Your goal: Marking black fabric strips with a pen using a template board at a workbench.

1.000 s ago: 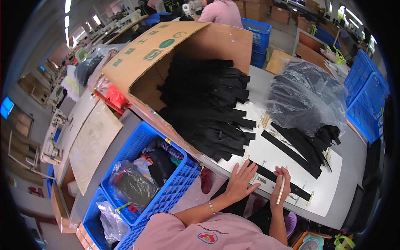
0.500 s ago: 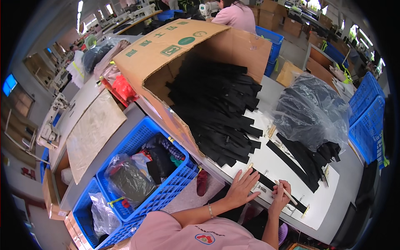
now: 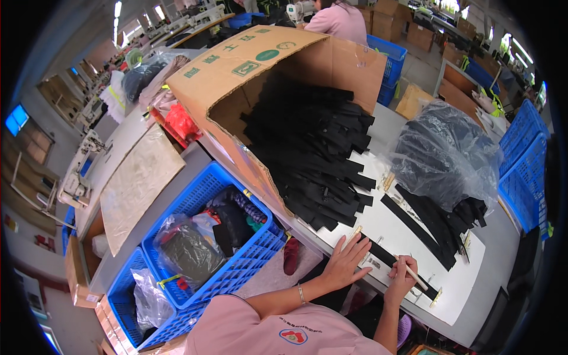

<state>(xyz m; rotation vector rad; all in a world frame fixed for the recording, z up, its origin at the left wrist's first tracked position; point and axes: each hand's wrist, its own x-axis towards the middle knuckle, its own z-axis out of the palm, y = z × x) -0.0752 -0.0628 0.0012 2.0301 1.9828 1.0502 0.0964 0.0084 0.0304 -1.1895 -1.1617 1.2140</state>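
At lower left, a blue crate (image 3: 251,260) holds a grey bundle (image 3: 190,251) in clear plastic, and the second crate (image 3: 122,300) beside it a clear bag (image 3: 149,296). Beyond, a tan sheet (image 3: 139,184) lies near a white sewing machine (image 3: 77,178), with a red bag (image 3: 182,123) behind. Farther back, a co-worker (image 3: 341,25) in pink is near brown cartons (image 3: 388,19); more crates (image 3: 526,147) stand at far right

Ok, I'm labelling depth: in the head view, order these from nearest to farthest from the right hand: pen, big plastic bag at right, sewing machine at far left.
1. Pen: held in the right hand.
2. Big plastic bag: ahead, slightly right.
3. Sewing machine: far left side.
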